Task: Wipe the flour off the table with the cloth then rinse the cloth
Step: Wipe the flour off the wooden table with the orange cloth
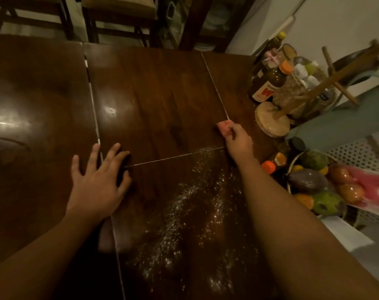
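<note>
dark table (154, 83) strewn with flour (184, 204) — right grip (238, 139) clutches pink cloth (224, 127), left grip (97, 176) flat — bottle (268, 87) labelled "w".

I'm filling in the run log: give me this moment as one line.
right hand grips cloth on table | left hand flat on table | flour scattered on near panel | rinse not yet done

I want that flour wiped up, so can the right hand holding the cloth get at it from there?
Probably yes. The right hand grips the pink cloth just beyond the flour, which lies uncovered on the table; nothing stands between them, and the bottles and fruit sit off to the side.
</note>
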